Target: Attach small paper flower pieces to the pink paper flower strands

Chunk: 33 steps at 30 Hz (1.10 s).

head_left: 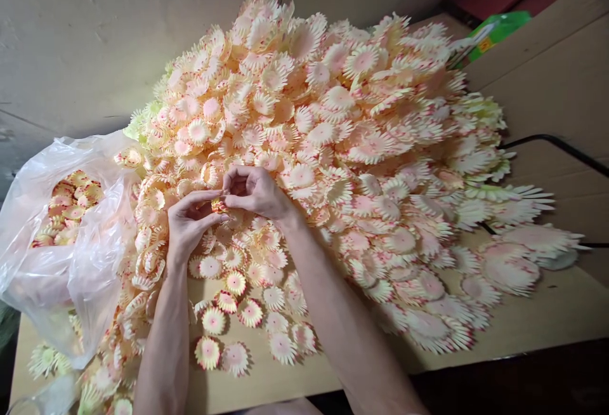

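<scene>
My left hand (pixel 193 221) pinches a small yellow and red artificial flower piece (pixel 219 205) between thumb and fingers. From the right, my right hand (pixel 253 191) meets it there, thumb and forefinger pressed together at the piece; fingers partly cover what they grip. Behind and around both hands rises a big heap of pale cream and pink petal discs (pixel 304 123) with fringed, red-tipped edges. Closer to me, between my forearms, several loose petal discs (pixel 214 321) lie on the table (pixel 266 384).
A clear plastic bag (pixel 95 275) at the left holds small red-edged flower pieces (pixel 73 202). Cardboard (pixel 547 104) stands at the right, beside a black bent rod (pixel 561 145). A green packet (pixel 499 33) lies at the back right, and a wall (pixel 95 34) rises behind.
</scene>
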### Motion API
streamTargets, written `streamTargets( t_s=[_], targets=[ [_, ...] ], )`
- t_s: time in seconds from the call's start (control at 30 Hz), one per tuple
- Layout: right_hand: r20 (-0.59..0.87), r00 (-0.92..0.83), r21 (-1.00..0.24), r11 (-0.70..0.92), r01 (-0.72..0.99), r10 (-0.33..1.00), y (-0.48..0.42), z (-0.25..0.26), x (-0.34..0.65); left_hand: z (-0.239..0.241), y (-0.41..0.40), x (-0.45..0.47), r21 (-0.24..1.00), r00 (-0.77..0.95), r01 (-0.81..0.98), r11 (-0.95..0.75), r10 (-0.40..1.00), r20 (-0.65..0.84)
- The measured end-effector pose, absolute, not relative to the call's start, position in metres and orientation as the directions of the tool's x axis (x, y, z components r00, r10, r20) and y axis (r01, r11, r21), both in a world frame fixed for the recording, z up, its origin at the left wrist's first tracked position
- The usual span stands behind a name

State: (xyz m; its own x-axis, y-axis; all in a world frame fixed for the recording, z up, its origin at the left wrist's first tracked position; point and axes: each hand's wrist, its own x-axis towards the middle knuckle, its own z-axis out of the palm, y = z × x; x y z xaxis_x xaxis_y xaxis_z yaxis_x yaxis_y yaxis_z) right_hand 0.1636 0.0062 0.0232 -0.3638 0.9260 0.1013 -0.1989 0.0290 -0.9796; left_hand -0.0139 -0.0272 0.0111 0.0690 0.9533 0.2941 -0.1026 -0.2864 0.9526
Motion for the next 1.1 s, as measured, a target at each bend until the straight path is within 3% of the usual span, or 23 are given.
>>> streamTargets(
  t_s=[0.17, 0.33, 0.53, 0.67, 0.93, 1.1],
  targets=[
    [0.112, -0.41, -0.986, 0.05, -0.16, 0.905, 0.007, 0.021, 0.166, 0.017, -0.028, -0.011, 0.963, 0.08, -0.044, -0.268, 0.959, 0.27],
    [0.127, -0.371, -0.966, 0.03, -0.257, 0.92, 0.004, 0.027, 0.162, 0.017, -0.031, -0.009, 0.947, -0.049, 0.075, -0.313, 0.947, 0.317],
    [0.133, -0.245, -0.93, 0.036, -0.365, 0.96, 0.001, 0.029, 0.149, 0.011, -0.028, -0.005, 0.941, -0.244, -0.045, -0.335, 0.917, 0.315],
    [0.181, -0.236, -0.922, 0.081, -0.379, 0.955, -0.002, 0.031, 0.145, 0.011, -0.027, -0.001, 0.945, -0.3, -0.162, -0.285, 0.926, 0.228],
    [0.278, -0.262, -0.899, 0.154, -0.411, 0.924, -0.004, 0.027, 0.144, 0.012, -0.028, 0.0, 0.949, -0.319, -0.21, -0.234, 0.934, 0.16],
    [0.24, -0.227, -0.952, 0.183, -0.247, 0.944, -0.002, 0.025, 0.146, 0.007, -0.027, -0.01, 0.938, -0.142, -0.217, -0.269, 0.96, 0.242]
  ],
)
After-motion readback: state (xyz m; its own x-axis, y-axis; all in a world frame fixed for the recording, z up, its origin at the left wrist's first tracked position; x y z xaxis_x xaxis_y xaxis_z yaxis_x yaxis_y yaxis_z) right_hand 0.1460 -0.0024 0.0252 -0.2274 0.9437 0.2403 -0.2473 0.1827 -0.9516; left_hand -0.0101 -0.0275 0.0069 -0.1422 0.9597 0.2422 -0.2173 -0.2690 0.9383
